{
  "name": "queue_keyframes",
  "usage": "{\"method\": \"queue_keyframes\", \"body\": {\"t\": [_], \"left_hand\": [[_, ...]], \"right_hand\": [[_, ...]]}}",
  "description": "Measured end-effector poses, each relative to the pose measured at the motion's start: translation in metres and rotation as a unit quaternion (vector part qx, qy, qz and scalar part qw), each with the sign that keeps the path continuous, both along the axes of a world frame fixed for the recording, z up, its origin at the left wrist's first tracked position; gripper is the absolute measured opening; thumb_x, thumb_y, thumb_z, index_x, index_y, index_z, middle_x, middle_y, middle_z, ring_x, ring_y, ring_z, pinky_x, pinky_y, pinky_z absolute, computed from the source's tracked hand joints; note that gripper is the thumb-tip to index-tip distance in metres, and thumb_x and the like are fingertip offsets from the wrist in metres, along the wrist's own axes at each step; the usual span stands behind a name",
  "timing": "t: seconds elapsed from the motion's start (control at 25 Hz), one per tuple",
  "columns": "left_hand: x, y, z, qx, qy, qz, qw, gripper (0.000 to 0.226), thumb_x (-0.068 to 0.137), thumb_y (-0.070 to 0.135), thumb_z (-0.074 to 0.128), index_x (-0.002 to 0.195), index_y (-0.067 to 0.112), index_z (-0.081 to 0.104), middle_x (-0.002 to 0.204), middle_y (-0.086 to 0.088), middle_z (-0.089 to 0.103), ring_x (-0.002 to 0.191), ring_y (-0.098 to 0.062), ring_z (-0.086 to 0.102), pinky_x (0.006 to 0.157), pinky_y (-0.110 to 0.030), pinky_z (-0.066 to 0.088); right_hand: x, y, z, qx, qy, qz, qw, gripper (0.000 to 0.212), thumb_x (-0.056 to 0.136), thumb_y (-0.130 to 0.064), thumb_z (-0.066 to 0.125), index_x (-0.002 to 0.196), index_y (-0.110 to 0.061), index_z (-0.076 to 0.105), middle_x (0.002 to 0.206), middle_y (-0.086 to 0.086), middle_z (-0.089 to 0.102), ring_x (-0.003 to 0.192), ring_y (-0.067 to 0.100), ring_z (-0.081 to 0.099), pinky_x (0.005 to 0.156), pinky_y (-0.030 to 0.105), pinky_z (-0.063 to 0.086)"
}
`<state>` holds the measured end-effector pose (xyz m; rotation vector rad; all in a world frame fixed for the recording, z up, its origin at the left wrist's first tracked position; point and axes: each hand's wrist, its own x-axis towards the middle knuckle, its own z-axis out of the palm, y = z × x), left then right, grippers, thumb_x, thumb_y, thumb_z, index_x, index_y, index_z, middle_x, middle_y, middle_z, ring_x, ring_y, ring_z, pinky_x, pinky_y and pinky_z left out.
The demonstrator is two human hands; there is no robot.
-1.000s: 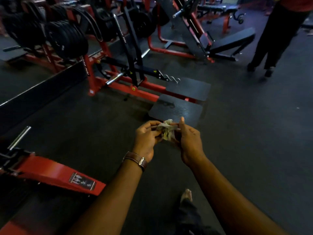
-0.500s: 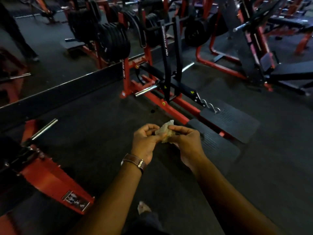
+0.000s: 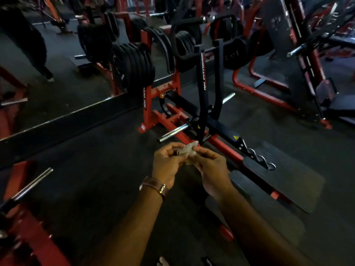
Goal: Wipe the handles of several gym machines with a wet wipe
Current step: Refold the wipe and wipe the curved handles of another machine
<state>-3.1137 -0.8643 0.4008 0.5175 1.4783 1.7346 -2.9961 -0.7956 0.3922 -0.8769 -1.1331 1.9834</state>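
Note:
A crumpled pale wet wipe (image 3: pixel 187 153) sits between both hands at mid-frame. My left hand (image 3: pixel 167 166), with a brown watch strap at the wrist, pinches its left side. My right hand (image 3: pixel 212 169) pinches its right side with curled fingers. Just beyond the hands stands a red and black row machine (image 3: pixel 201 89) with two black upright arms. Its black padded handles (image 3: pixel 190 23) loop out at the top, well above and behind the hands.
Two black ribbed foot plates (image 3: pixel 284 173) lie to the right of the hands. Black weight plates (image 3: pixel 134 66) hang on the machine's left. A chrome bar (image 3: pixel 172 132) sticks out low. A red machine frame (image 3: pixel 28 217) fills the lower left. More red machines (image 3: pixel 288 54) stand at the right.
The view has swung and drawn closer to the row machine, which now stands straight ahead. Both hands have kept the wipe and bunched it tighter between them.

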Motion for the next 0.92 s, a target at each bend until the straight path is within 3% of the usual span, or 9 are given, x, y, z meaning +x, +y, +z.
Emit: {"method": "queue_keyframes", "body": {"t": [0.12, 0.24, 0.4, 0.52, 0.72, 0.92], "left_hand": [[-0.047, 0.063, 0.006, 0.013, 0.006, -0.04, 0.999, 0.029, 0.088, -0.019, 0.056, 0.097, 0.003, 0.071, 0.095, -0.001, 0.078, 0.096, -0.017, 0.074, 0.076, -0.025, 0.059], [-0.084, 0.13, 0.001, 0.02, 0.028, -0.074, 0.997, 0.034, 0.089, -0.019, 0.052, 0.11, -0.001, 0.072, 0.111, -0.004, 0.076, 0.109, -0.015, 0.07, 0.089, -0.027, 0.058], [-0.136, 0.231, -0.006, -0.012, 0.031, -0.053, 0.998, 0.036, 0.09, -0.015, 0.057, 0.112, 0.007, 0.073, 0.113, -0.005, 0.074, 0.109, -0.017, 0.069, 0.089, -0.028, 0.058], [-0.183, 0.317, -0.008, -0.027, 0.026, -0.039, 0.999, 0.028, 0.089, -0.007, 0.064, 0.111, 0.008, 0.074, 0.111, -0.009, 0.074, 0.109, -0.022, 0.07, 0.096, -0.037, 0.056], [-0.234, 0.425, -0.002, -0.035, -0.028, -0.02, 0.999, 0.018, 0.091, -0.003, 0.064, 0.098, 0.009, 0.075, 0.1, -0.012, 0.076, 0.096, -0.022, 0.073, 0.08, -0.029, 0.058], [-0.281, 0.51, -0.017, -0.05, -0.091, -0.014, 0.995, 0.017, 0.092, 0.003, 0.065, 0.108, 0.001, 0.073, 0.099, -0.016, 0.076, 0.083, -0.021, 0.074, 0.064, -0.025, 0.057]], "right_hand": [[-0.046, 0.059, 0.002, -0.024, 0.007, -0.024, 0.999, 0.029, 0.085, 0.002, 0.066, 0.114, 0.003, 0.066, 0.114, 0.016, 0.071, 0.11, 0.028, 0.068, 0.099, 0.043, 0.051], [-0.083, 0.123, 0.0, -0.016, 0.016, -0.033, 0.999, 0.028, 0.084, 0.003, 0.067, 0.112, 0.001, 0.068, 0.113, 0.018, 0.071, 0.11, 0.03, 0.067, 0.098, 0.045, 0.052], [-0.137, 0.218, -0.004, -0.036, 0.035, -0.049, 0.998, 0.045, 0.073, 0.001, 0.074, 0.117, -0.003, 0.066, 0.116, 0.018, 0.07, 0.11, 0.033, 0.067, 0.098, 0.051, 0.051], [-0.181, 0.295, 0.0, -0.03, 0.046, -0.068, 0.996, 0.049, 0.068, -0.009, 0.076, 0.116, -0.005, 0.065, 0.114, 0.017, 0.071, 0.109, 0.033, 0.068, 0.096, 0.048, 0.053], [-0.237, 0.395, 0.008, -0.02, 0.036, -0.047, 0.998, 0.033, 0.084, -0.01, 0.069, 0.115, 0.001, 0.065, 0.109, 0.018, 0.072, 0.101, 0.029, 0.071, 0.084, 0.038, 0.058], [-0.29, 0.483, 0.003, -0.021, -0.014, -0.083, 0.996, 0.014, 0.088, -0.006, 0.069, 0.101, -0.002, 0.066, 0.097, 0.015, 0.073, 0.092, 0.03, 0.072, 0.078, 0.039, 0.059]]}}
